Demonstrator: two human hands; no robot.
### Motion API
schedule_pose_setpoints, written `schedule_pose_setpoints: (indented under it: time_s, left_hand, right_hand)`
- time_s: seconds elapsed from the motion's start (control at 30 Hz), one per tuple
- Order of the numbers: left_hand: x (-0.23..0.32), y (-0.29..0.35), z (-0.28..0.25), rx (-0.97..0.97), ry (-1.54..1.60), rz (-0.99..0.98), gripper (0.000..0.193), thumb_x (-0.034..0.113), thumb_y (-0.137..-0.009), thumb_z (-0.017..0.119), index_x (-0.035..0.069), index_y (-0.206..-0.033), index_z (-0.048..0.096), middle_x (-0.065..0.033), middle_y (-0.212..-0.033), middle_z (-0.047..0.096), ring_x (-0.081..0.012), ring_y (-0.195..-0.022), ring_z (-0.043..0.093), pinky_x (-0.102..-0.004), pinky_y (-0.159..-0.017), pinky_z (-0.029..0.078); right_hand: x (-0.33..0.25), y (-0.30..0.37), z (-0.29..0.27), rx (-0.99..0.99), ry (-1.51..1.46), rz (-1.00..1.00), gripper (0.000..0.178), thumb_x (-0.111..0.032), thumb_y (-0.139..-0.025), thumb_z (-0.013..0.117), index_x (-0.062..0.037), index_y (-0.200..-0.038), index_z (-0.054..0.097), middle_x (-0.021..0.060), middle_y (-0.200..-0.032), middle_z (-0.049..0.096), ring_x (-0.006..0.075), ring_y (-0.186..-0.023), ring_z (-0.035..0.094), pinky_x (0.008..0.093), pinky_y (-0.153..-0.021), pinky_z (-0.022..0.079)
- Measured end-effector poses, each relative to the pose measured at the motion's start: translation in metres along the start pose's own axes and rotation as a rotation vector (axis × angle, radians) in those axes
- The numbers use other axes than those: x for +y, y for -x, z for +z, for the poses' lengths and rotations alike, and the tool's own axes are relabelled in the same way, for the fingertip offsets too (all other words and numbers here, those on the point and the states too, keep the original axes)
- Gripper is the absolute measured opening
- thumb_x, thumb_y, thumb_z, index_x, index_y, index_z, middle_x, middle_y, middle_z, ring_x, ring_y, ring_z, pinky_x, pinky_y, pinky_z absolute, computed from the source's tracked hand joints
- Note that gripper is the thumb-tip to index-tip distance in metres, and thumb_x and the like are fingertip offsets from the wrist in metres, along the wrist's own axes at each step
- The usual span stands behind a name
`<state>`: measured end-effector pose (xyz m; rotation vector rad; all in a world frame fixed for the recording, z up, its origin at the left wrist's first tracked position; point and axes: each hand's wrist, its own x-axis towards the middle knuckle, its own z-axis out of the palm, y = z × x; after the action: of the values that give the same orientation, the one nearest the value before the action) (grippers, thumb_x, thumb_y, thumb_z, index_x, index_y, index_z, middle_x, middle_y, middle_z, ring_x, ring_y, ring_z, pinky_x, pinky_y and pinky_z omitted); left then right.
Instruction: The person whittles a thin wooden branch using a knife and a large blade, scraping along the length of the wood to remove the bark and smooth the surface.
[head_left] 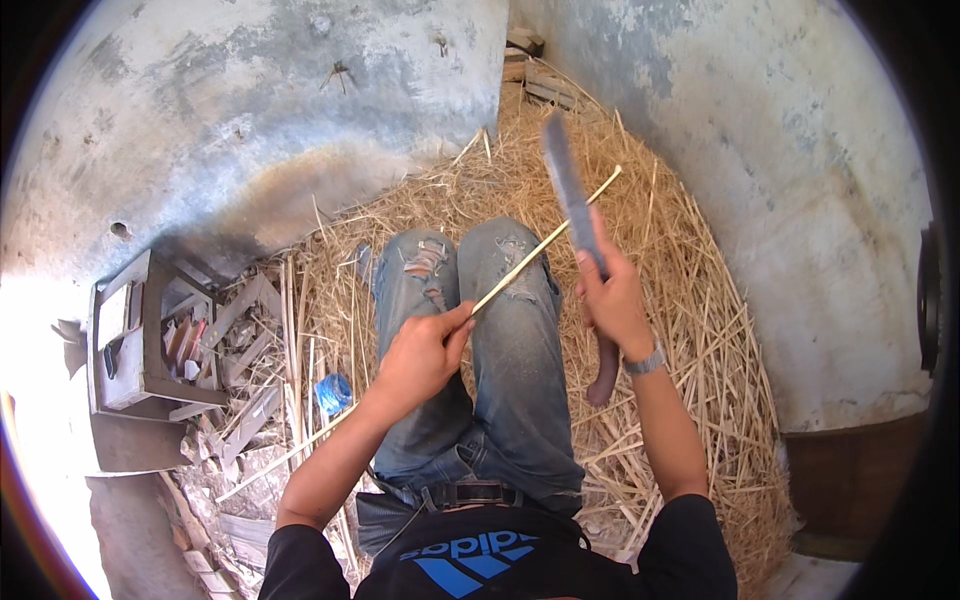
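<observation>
Pale strip: looked light, springy; likely best held mid-length.
Left hand: pinched the strip.
Knife: looked stiff, weighty; handle seemed safest.
Right hand: clasped the knife.

Strip, frame centre: pale yellow. Blade, upper centre: grey; handle: brown. Jeans, centre: faded blue. Wall, upper left: mottled grey-white.

Can see, at left, a weathered wooden box with small items inside — and, to its right, a blue bundle on the littered floor. Can also make out a patchy left wall, a stained right wall and, at the far end, piled blocks.
</observation>
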<state>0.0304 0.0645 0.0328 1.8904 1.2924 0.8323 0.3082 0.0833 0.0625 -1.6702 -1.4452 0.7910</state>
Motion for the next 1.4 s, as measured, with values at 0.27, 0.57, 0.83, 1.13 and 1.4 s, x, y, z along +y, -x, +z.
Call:
schedule_pose_setpoints:
  time_s: [0.27, 0.57, 0.83, 1.13, 1.4]
  left_hand:
    - [0.019, 0.001, -0.002, -0.042, -0.058, -0.026, 0.026, 0.018, -0.100, 0.062, 0.006, -0.121, 0.071, -0.0266, -0.079, 0.067, -0.0469, -0.075, 0.066, -0.0547, -0.067, 0.050]
    - [0.037, -0.001, 0.008, 0.000, -0.126, 0.018, 0.028, 0.012, -0.099, 0.063, 0.000, -0.124, 0.069, -0.0308, -0.079, 0.063, -0.0487, -0.076, 0.064, -0.0524, -0.066, 0.048]
    - [0.030, 0.014, 0.002, -0.044, -0.250, -0.006, 0.030, 0.016, -0.100, 0.058, 0.006, -0.128, 0.067, -0.0222, -0.085, 0.070, -0.0451, -0.078, 0.067, -0.0564, -0.070, 0.050]
    - [0.020, 0.035, -0.018, -0.053, -0.208, 0.011, 0.030, 0.013, -0.099, 0.064, -0.002, -0.125, 0.068, -0.0239, -0.080, 0.068, -0.0385, -0.074, 0.068, -0.0445, -0.068, 0.051]
    - [-0.021, 0.058, -0.054, -0.376, 0.440, -0.377, 0.033, 0.018, -0.105, 0.065, 0.001, -0.133, 0.068, 0.0066, -0.069, 0.051, -0.0029, -0.062, 0.043, -0.0251, -0.052, 0.036]
  right_hand:
    - [0.003, 0.007, -0.009, 0.085, 0.244, -0.295, 0.063, -0.008, -0.101, 0.058, -0.0258, -0.160, 0.042, 0.0025, -0.070, 0.062, 0.0120, -0.051, 0.057, 0.0306, -0.046, 0.047]
    - [0.040, -0.014, -0.018, 0.041, 0.781, -0.613, 0.091, 0.000, -0.086, 0.063, -0.0389, -0.163, 0.032, 0.0053, -0.060, 0.054, 0.0201, -0.047, 0.059, 0.0383, -0.040, 0.045]
    - [0.048, -0.028, -0.033, 0.038, 1.032, -0.614, 0.083, -0.001, -0.090, 0.060, -0.0363, -0.161, 0.035, 0.0039, -0.061, 0.052, 0.0168, -0.044, 0.053, 0.0345, -0.040, 0.043]
    - [0.059, -0.070, -0.074, 0.057, 1.127, -0.392, 0.073, -0.004, -0.099, 0.052, -0.0310, -0.163, 0.032, 0.0066, -0.064, 0.059, 0.0206, -0.052, 0.060, 0.0342, -0.047, 0.051]
    - [0.089, -0.045, -0.076, 0.252, -0.018, 0.104, 0.048, -0.014, -0.105, 0.056, -0.0103, -0.152, 0.046, 0.0036, -0.063, 0.059, 0.0139, -0.040, 0.055, 0.0294, -0.036, 0.045]
